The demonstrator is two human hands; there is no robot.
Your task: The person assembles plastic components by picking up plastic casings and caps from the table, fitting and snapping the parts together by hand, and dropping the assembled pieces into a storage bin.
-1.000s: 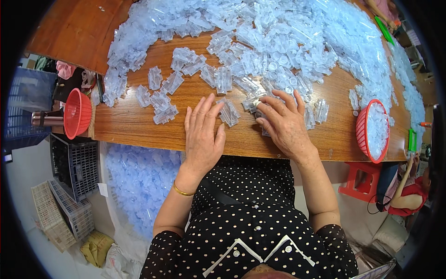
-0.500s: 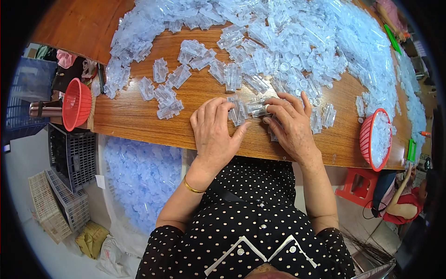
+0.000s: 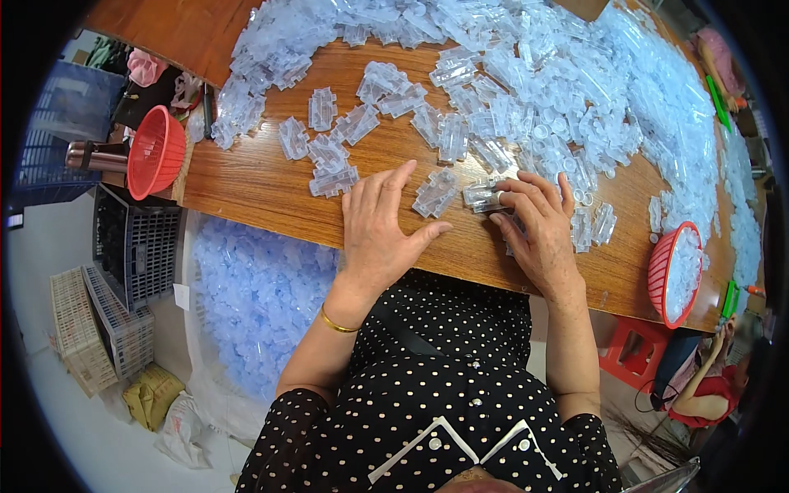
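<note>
My left hand (image 3: 378, 215) rests at the table's front edge, fingers stretched out and thumb spread, holding nothing. Just right of it lies a ribbed clear plastic piece (image 3: 436, 194), apart from the fingers. My right hand (image 3: 538, 232) has its index finger and thumb bent at the end of another clear plastic piece (image 3: 477, 195), which lies low over the table. A white band shows near the index fingertip. Beneath the right palm another clear piece is partly hidden. Several loose clear pieces (image 3: 327, 154) lie beyond my left hand.
A large heap of clear plastic parts (image 3: 567, 90) covers the table's far side. A red basket (image 3: 156, 154) stands at the left edge, a filled red basket (image 3: 655, 271) at the right. Below left is a bag of bluish parts (image 3: 255, 296). A co-worker's arm (image 3: 699, 382) shows at right.
My left hand has come off the ribbed clear piece, which now lies separate on the table. The right hand stays at its piece. The whole view has shifted slightly.
</note>
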